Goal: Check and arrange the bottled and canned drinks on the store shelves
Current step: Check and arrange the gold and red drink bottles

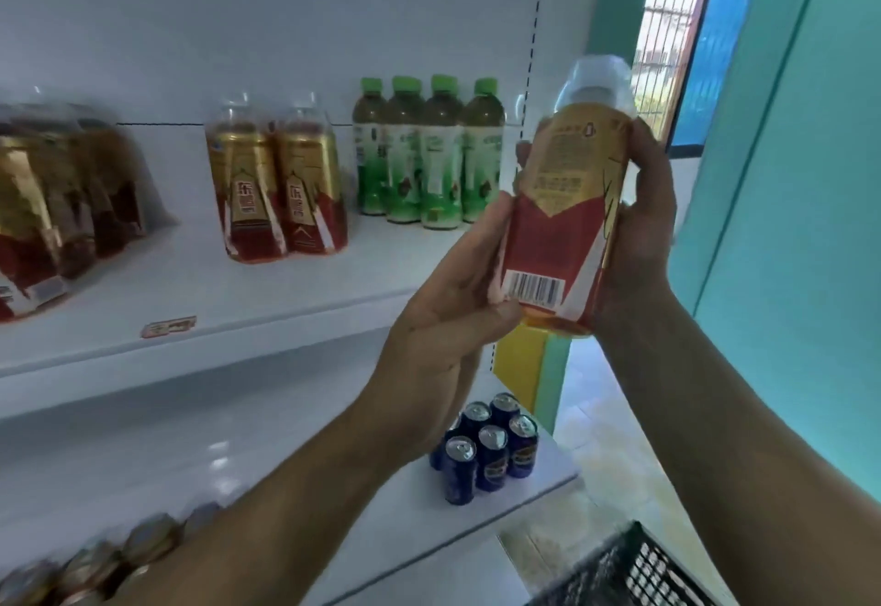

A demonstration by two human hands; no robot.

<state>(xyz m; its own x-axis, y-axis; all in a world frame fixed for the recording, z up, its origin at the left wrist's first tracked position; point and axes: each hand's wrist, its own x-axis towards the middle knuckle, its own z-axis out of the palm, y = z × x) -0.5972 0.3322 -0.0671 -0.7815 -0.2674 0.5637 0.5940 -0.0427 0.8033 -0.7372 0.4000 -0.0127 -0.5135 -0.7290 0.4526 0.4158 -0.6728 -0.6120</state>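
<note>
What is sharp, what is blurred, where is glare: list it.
Head view: held bottle and its barcode fairly sharp; far-left bottles smeared by blur; glare spots on the lower shelf; window blown out; again head view, wide-lens distortion leans the gold bottles.

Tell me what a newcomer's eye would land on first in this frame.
A gold-and-red labelled plastic bottle with a clear cap stands out first, held up right of centre between the left hand and right hand, barcode facing the camera. Behind it, four green-capped bottles line the upper white shelf, and dark blue cans cluster on the shelf below.
</note>
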